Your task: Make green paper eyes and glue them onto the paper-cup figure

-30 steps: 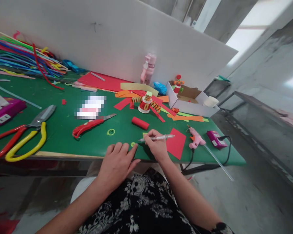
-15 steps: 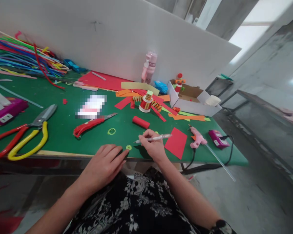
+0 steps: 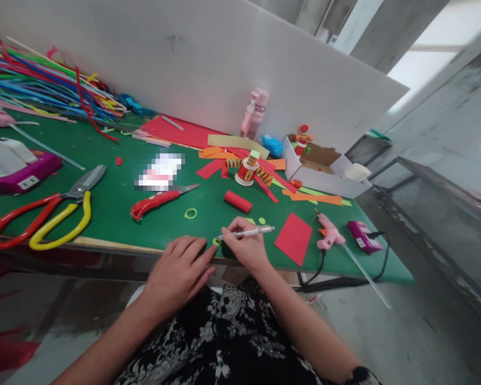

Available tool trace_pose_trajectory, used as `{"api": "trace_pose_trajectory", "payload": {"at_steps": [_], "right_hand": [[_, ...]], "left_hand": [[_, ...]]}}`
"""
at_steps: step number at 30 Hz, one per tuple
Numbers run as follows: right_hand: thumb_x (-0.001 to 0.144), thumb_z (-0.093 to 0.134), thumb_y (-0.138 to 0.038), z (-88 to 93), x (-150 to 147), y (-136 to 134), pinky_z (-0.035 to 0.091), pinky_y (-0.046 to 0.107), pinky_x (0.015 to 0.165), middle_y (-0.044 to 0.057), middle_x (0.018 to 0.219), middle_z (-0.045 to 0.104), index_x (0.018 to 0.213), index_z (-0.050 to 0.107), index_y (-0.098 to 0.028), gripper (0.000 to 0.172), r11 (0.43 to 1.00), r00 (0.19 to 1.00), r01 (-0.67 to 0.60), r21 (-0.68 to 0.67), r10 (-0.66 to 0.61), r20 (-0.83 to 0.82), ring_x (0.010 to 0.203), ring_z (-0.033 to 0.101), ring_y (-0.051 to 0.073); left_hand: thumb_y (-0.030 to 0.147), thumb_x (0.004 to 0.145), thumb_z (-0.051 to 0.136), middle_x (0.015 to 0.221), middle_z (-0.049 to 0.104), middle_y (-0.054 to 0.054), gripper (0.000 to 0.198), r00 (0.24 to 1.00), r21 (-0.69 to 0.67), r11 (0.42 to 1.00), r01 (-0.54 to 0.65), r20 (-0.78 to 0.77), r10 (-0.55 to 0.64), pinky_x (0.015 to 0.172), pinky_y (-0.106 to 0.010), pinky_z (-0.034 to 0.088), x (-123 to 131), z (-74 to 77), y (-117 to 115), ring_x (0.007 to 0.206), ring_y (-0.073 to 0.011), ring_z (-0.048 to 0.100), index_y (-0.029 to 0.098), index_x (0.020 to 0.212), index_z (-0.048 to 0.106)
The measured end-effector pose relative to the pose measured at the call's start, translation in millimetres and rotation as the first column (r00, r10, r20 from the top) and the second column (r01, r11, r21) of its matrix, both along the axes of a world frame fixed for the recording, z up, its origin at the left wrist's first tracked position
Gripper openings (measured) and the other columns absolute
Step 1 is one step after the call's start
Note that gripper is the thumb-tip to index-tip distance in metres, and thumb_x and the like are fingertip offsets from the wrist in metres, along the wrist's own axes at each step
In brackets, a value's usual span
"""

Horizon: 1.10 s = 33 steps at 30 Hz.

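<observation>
My right hand [image 3: 246,243] is closed around a clear-barrelled pen [image 3: 254,231], its tip at a small yellow-green paper disc [image 3: 216,241] near the table's front edge. My left hand [image 3: 180,270] lies flat with its fingers stretched out, a fingertip touching the disc's edge. A thin yellow-green paper ring [image 3: 190,213] lies beyond the left hand. Past the right hand are a red paper roll [image 3: 238,201] and a small green paper circle [image 3: 262,221]. Farther back stands a red-and-white paper cup figure [image 3: 246,172] with folded paper arms.
Scissors [image 3: 80,192] and a red-handled utility knife [image 3: 160,201] lie on the left. A red paper sheet [image 3: 294,239], a pink glue gun [image 3: 329,231] and a purple power socket [image 3: 364,237] are right. A white box [image 3: 328,176] and pink bottle [image 3: 255,112] stand behind.
My right hand has brought the pen tip left onto the small disc. The left hand stays beside it. The whole view has shifted slightly.
</observation>
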State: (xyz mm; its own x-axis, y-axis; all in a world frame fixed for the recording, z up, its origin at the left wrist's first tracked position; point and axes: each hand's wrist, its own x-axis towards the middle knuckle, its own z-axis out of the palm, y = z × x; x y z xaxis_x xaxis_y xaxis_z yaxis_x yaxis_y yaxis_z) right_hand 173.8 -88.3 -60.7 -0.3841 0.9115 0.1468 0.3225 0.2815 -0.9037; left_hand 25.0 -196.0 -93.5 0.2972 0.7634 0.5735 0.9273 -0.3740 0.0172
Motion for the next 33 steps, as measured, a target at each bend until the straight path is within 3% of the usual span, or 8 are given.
{"api": "trace_pose_trajectory", "payload": {"at_steps": [8, 33], "right_hand": [[0.075, 0.057, -0.036, 0.2, 1.1, -0.8, 0.032, 0.023, 0.046, -0.006, 0.048, 0.047, 0.057, 0.046, -0.023, 0.025, 0.999, 0.998, 0.021, 0.049, -0.023, 0.054, 0.046, 0.04, 0.01], [0.076, 0.058, -0.037, 1.5, 0.2, -1.2, 0.033, 0.023, 0.047, -0.005, 0.05, 0.048, 0.058, 0.048, -0.023, 0.025, 0.999, 0.996, 0.011, 0.031, -0.013, 0.084, 0.047, 0.042, 0.011]], "left_hand": [[0.027, 0.095, 0.05, 0.113, 0.064, -0.016, 0.031, 1.0, -0.012, 1.0, -0.004, 0.019, 0.005, 0.089, -0.045, 0.045, 0.8, 2.0, 0.4, 0.104, -0.0302, 0.053, 0.013, 0.116, 0.066], [0.025, 0.094, 0.049, 0.111, 0.064, -0.015, 0.03, 0.999, -0.036, 0.999, -0.014, 0.037, 0.016, 0.087, -0.045, 0.047, 1.3, 3.8, 1.1, 0.104, -0.0292, 0.053, 0.015, 0.116, 0.066]]}}
